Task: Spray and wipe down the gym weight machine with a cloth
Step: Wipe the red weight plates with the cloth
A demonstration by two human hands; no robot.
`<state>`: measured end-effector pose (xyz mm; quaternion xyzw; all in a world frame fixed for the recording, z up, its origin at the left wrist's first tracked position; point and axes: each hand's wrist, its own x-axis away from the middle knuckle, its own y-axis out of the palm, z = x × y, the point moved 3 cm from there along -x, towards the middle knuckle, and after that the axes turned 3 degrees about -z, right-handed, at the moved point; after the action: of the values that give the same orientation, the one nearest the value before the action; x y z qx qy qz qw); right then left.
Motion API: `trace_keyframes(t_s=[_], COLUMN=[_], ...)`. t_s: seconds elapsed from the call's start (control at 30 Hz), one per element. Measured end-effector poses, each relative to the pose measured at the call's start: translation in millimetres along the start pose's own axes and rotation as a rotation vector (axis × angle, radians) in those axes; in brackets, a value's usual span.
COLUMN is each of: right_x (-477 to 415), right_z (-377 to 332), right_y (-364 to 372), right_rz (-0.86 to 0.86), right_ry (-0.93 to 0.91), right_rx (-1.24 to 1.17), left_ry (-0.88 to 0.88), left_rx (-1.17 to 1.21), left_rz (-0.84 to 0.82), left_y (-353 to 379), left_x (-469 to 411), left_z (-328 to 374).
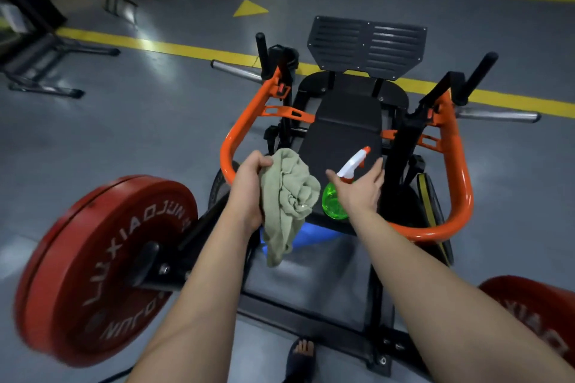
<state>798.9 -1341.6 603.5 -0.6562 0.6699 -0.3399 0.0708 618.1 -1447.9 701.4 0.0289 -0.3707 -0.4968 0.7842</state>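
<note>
1. The weight machine stands on the floor directly below the camera. Its black seat pad lies inside a curved orange frame, with a ribbed black footplate at the far end.
2. A crumpled pale green cloth hangs over the near left part of the frame. The left hand grips its upper edge with curled fingers.
3. A spray bottle with a green body, white trigger head and orange nozzle is over the seat pad, just beside the cloth. The right hand holds it at the neck, thumb out to the left.
4. A red weight plate sits on the machine's left arm, and another red plate shows at the lower right.
5. A sandalled foot stands by the base.
6. A yellow floor line crosses the grey floor beyond.
</note>
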Motion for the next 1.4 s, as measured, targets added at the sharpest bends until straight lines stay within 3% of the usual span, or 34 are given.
trace_keyframes(t_s=[0.13,0.37,0.53,0.7,0.8,0.93,1.0,1.1,1.17,1.4], right_x=[-14,41,79,110,135,167,185,204,212,233], right_z=[-5,24,48,81,122,207,254,311,349,447], right_y=[-5,-47,-150,-291,-386,-483,-510,-527,-522,-500], right_rz=[-0.006,-0.145,-0.136,-0.042,0.012,-0.002,-0.056,-0.153,-0.221,-0.185], right_ry=[-0.081,-0.152,-0.194,-0.26,-0.256,-0.181,-0.129,-0.061,0.014,0.238], right_rx=[0.108,-0.076,-0.194,-0.231,-0.34,-0.536,-0.505,-0.367,-0.337,-0.279], left_ry=[0.008,-0.003,0.079,0.252,0.264,0.343,0.336,0.169,0.12,0.051], left_rx=[0.006,0.067,0.169,0.179,-0.028,-0.688,-1.008,-1.461,-1.714,-1.837], left_rz=[-0.01,-0.065,-0.006,0.213,0.119,0.032,-0.109,-0.45,-0.535,-0.458], left_y=[5,66,151,238,296,342,352,351,342,355], left_x=[-8,13,40,85,122,153,164,174,181,198], left_z=[-4,-15,-40,-99,-153,-231,-273,-339,-370,-386])
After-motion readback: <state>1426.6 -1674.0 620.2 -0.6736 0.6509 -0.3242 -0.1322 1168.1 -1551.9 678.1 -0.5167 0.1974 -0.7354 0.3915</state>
